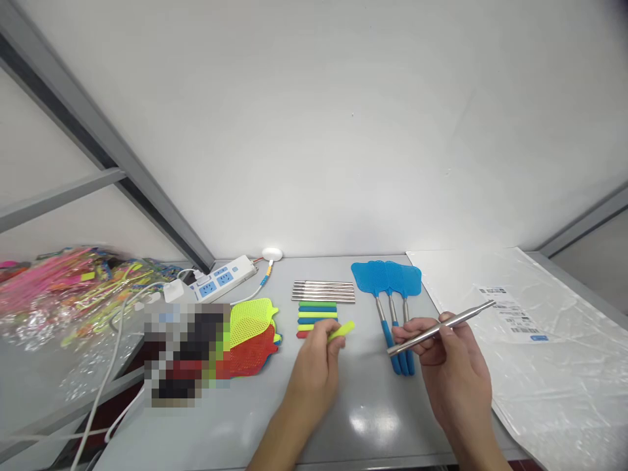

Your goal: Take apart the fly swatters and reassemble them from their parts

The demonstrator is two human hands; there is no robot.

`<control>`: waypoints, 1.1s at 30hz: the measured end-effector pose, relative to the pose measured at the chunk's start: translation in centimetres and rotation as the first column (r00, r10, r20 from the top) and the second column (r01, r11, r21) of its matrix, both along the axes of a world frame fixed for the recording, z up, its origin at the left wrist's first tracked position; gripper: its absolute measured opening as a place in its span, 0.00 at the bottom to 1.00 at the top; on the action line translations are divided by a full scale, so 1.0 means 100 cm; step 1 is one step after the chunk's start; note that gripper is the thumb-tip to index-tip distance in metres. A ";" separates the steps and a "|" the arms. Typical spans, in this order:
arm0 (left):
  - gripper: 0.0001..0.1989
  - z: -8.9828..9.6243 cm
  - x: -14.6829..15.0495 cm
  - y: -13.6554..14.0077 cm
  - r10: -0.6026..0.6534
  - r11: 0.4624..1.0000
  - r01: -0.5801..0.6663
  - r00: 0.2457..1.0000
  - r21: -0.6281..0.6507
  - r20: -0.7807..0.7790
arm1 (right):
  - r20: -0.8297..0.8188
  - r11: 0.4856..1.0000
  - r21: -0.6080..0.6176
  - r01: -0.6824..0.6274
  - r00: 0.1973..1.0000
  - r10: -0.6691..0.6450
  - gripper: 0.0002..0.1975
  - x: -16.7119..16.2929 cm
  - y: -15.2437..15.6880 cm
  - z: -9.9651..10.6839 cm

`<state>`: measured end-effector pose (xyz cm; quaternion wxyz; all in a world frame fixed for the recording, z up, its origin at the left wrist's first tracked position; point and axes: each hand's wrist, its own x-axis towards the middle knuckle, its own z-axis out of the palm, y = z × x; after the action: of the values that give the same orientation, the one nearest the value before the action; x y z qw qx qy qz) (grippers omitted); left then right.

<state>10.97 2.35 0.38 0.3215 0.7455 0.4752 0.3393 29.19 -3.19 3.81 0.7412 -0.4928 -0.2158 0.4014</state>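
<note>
My left hand (pixel 316 360) is closed around a yellow-green handle sleeve (pixel 347 328), one end sticking out past the thumb. In my right hand (pixel 454 369) a silver metal rod (pixel 441 327) lies slantwise between thumb and fingers, its narrower tip up to the right. Coloured handle sleeves (pixel 317 315) lie in a stack just beyond my left hand. Above them several metal rods (pixel 322 292) rest side by side. Three blue fly swatters (pixel 387 278) with metal shafts and blue handles lie partly behind my right hand. Yellow and red swatter heads (pixel 250 350) are piled at the left.
A white power strip (pixel 224 279) with cables and a white round device (pixel 271 254) sit at the back left. Bagged colourful items (pixel 73 294) fill the far left. White plastic packaging (pixel 549 373) with a label covers the right. A pixelated patch hides part of the left.
</note>
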 end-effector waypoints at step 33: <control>0.09 -0.004 -0.027 -0.043 0.052 0.950 0.134 0.823 -0.282 0.566 | -0.144 0.755 0.194 -0.626 0.743 0.653 0.05 -0.066 0.009 0.019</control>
<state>8.31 -2.00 -0.04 0.5679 0.5612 0.3891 0.4595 22.63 -2.25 5.69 0.6072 -0.2945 -0.3213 0.6643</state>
